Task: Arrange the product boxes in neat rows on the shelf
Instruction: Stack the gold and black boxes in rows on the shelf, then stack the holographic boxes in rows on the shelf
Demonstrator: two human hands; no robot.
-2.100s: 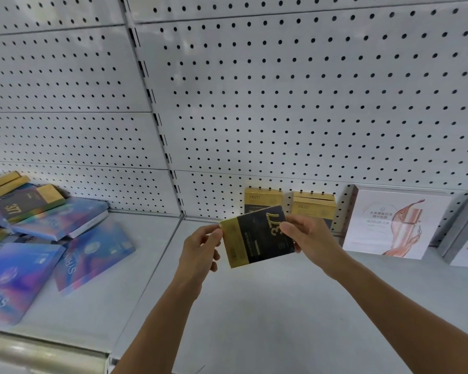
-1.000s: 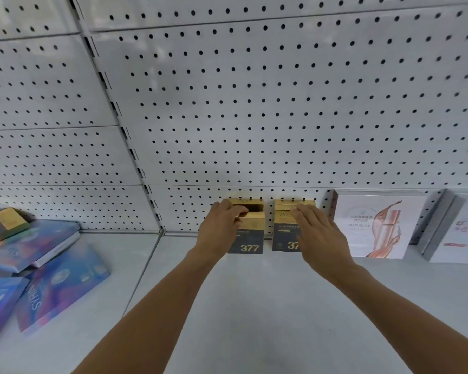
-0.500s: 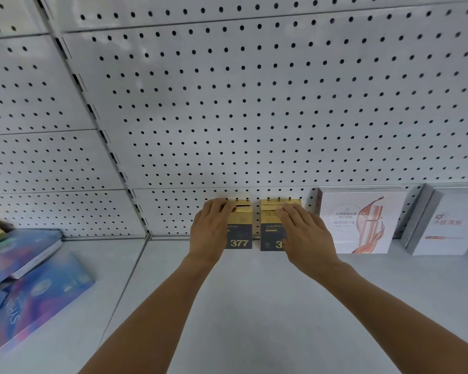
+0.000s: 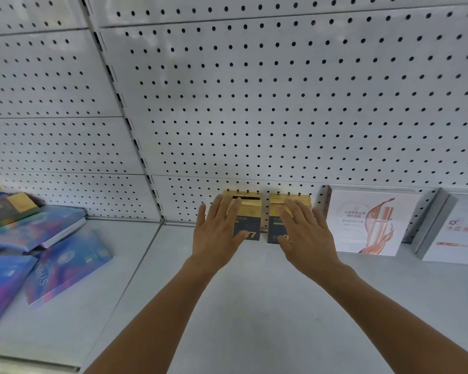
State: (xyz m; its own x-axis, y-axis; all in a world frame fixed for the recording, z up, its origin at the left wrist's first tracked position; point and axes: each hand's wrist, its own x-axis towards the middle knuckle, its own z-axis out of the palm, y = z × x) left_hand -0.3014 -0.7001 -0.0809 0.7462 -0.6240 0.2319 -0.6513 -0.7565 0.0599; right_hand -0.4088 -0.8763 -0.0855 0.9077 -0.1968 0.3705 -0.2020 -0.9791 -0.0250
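Gold and black boxes stand in two short rows at the back of the white shelf, in the middle of the frame, right up against the wall with little holes. The left row of boxes is just beside the right row of boxes, with a thin gap between them. The front box on the left shows part of a gold number.

The left hand lies flat on the front of the left row. Its fingers are straight and a little apart, with the tips up on the gold tops. The right hand lies flat on the right row the same way, fingers straight and spread. Neither hand grips a box.

To the right of the gold boxes stands a white box with a rose-gold picture, leaning on the wall. Next to it, at the right edge, stands another white box.

At the left of the frame, blue shiny boxes lie flat in a messy pile. A few gold and black boxes lie on top of that pile, in the far left.
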